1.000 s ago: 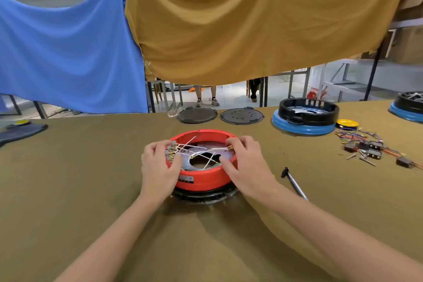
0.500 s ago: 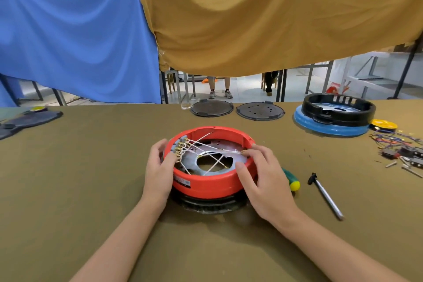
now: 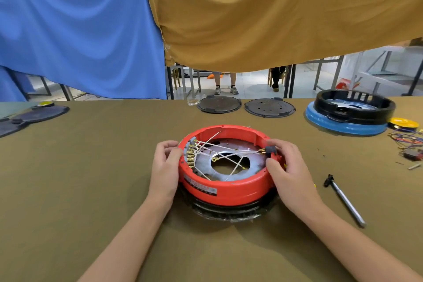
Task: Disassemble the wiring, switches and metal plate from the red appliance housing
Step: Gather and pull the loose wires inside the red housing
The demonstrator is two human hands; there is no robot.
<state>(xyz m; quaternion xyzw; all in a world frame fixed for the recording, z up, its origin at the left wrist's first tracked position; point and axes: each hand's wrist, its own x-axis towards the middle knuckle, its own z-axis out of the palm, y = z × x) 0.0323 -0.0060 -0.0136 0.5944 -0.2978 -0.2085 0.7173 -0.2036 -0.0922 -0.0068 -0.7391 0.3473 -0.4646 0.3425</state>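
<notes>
A red round appliance housing (image 3: 231,190) lies open side up on the olive table, on a black ring. Inside it sits a grey metal plate (image 3: 254,162) with a round hole, crossed by white wires (image 3: 219,147) with brass terminals. A row of terminals on a grey switch block (image 3: 191,155) lines the housing's left inner wall. My left hand (image 3: 166,167) holds the housing's left rim, fingers curled at the switch block. My right hand (image 3: 286,169) grips the right rim and pinches a small dark switch (image 3: 270,150) with wires attached.
A metal tool with a black tip (image 3: 344,200) lies right of the housing. Two dark round lids (image 3: 245,105) sit at the table's far edge. A black and blue housing (image 3: 350,112), a yellow disc and loose wires and switches (image 3: 409,144) lie far right.
The view has drawn closer to the housing. My right hand has shifted along the right rim and now pinches the small dark switch there. My left hand stays on the left rim.
</notes>
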